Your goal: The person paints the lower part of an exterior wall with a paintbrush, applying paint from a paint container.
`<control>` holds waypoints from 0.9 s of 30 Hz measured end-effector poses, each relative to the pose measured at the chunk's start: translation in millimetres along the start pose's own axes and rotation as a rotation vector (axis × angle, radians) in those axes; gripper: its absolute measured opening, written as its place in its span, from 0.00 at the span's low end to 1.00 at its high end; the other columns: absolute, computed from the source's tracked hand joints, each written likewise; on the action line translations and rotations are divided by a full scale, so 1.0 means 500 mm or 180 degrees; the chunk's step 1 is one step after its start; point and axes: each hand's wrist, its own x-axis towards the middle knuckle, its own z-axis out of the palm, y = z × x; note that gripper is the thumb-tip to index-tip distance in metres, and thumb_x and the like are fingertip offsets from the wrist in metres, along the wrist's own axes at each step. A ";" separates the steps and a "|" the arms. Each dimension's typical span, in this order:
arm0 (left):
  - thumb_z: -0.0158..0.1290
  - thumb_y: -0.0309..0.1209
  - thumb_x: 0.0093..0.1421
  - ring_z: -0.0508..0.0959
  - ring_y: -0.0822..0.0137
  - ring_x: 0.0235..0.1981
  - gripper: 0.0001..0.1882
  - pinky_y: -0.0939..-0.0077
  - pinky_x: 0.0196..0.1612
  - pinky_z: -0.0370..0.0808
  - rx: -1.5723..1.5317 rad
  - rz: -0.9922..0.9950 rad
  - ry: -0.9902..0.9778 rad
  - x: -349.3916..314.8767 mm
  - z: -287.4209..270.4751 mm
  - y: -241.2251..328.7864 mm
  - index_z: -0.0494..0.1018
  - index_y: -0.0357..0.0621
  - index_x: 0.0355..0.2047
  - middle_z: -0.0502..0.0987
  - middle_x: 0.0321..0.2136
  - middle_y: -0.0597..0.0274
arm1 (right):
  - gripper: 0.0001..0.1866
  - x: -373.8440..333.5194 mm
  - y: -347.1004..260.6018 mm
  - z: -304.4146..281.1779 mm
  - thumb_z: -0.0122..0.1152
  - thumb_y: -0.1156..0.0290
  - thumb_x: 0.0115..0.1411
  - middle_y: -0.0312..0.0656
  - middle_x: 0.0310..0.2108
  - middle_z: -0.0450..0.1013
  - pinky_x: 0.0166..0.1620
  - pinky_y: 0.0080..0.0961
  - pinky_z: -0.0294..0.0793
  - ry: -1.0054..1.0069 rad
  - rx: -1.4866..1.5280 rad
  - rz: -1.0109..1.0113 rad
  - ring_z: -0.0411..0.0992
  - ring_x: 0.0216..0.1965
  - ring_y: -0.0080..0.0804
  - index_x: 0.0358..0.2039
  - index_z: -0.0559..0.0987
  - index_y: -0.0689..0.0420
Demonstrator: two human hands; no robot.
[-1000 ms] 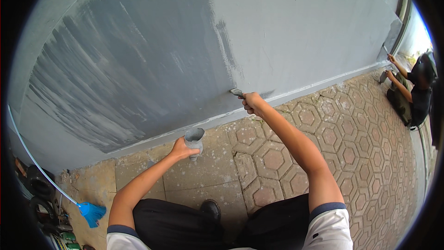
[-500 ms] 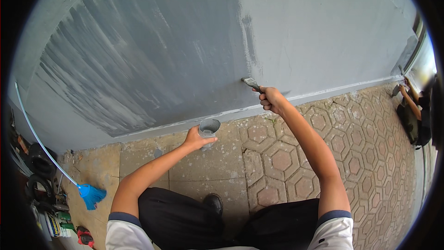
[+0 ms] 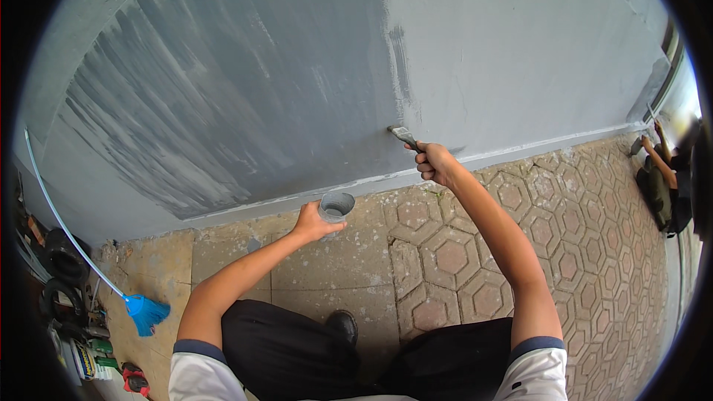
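Head view, single entry. Right hand (image 3: 434, 163): fingers wrapped tight round the handle of a paintbrush (image 3: 405, 135), arm stretched far forward; bristles met the grey wall (image 3: 520, 52) low down, just above the pale base ledge (image 3: 549, 145), at the border between the darker painted patch (image 3: 245, 89) on the left and the lighter surface on the right. Left hand (image 3: 312, 224): clamped on a small paint cup (image 3: 336, 206), held upright near the wall's foot, left of the brush and apart from it; grey paint showed inside. Ground: hexagon-patterned paving (image 3: 520, 245) to the right, plain slabs (image 3: 327, 267) nearer the left. Far left: a blue broom (image 3: 145, 312) on a long pale handle, leaning by dark tyres (image 3: 63, 260). Far right edge: another person (image 3: 668, 178) crouched at the same wall. Handling note, as judgement: the border stroke would go best with a lightly loaded brush, steady pressure, overlapping the darker edge, and the cup kept level close by.
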 end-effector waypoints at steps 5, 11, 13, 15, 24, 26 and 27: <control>0.65 0.38 0.39 0.78 0.64 0.38 0.26 0.71 0.45 0.71 -0.0006 0.0003 0.0137 -0.006 -0.002 -0.005 0.74 0.35 0.37 0.78 0.35 0.54 | 0.16 0.008 0.008 -0.001 0.32 0.63 0.65 0.26 0.15 0.52 0.16 0.18 0.42 0.0017 -0.0371 0.0178 0.44 0.12 0.16 0.43 0.70 0.49; 0.65 0.38 0.39 0.78 0.63 0.39 0.26 0.70 0.46 0.71 0.0142 0.0008 0.0168 -0.005 0.004 -0.017 0.74 0.36 0.37 0.78 0.35 0.53 | 0.09 0.056 0.060 -0.052 0.36 0.66 0.59 0.28 0.15 0.56 0.16 0.21 0.44 0.0415 -0.0598 0.0420 0.44 0.12 0.18 0.32 0.68 0.49; 0.65 0.38 0.39 0.78 0.62 0.39 0.26 0.70 0.46 0.71 0.0225 0.0010 0.0194 -0.004 0.004 -0.023 0.74 0.36 0.37 0.78 0.35 0.53 | 0.08 0.065 0.075 -0.058 0.37 0.66 0.59 0.29 0.15 0.57 0.15 0.21 0.44 0.0546 -0.0499 0.0410 0.44 0.11 0.18 0.32 0.68 0.50; 0.65 0.39 0.37 0.77 0.56 0.39 0.30 0.67 0.46 0.72 0.0187 0.0023 0.0177 -0.005 0.002 -0.018 0.72 0.32 0.38 0.77 0.36 0.48 | 0.08 0.060 0.072 -0.050 0.38 0.67 0.58 0.29 0.15 0.57 0.15 0.22 0.45 0.0685 -0.0401 0.0409 0.44 0.11 0.18 0.33 0.68 0.50; 0.65 0.39 0.37 0.77 0.57 0.39 0.29 0.68 0.45 0.72 0.0189 0.0036 0.0236 -0.005 -0.001 -0.019 0.72 0.32 0.37 0.77 0.36 0.47 | 0.16 -0.049 -0.120 -0.003 0.40 0.65 0.63 0.30 0.17 0.61 0.14 0.18 0.49 0.0703 -0.0709 -0.1056 0.51 0.12 0.16 0.33 0.75 0.61; 0.65 0.39 0.37 0.77 0.57 0.40 0.29 0.68 0.45 0.72 0.0185 0.0067 0.0254 -0.002 -0.002 -0.018 0.72 0.32 0.37 0.77 0.36 0.47 | 0.17 -0.072 -0.141 0.021 0.41 0.63 0.63 0.29 0.17 0.62 0.14 0.17 0.51 0.0766 -0.0855 -0.1256 0.53 0.13 0.17 0.35 0.77 0.60; 0.65 0.39 0.37 0.77 0.57 0.40 0.30 0.68 0.46 0.72 0.0179 0.0099 0.0268 -0.005 -0.001 -0.015 0.72 0.32 0.38 0.76 0.36 0.47 | 0.18 -0.085 -0.149 0.034 0.40 0.61 0.64 0.27 0.16 0.60 0.15 0.16 0.49 0.0932 -0.1065 -0.1670 0.51 0.12 0.15 0.35 0.76 0.60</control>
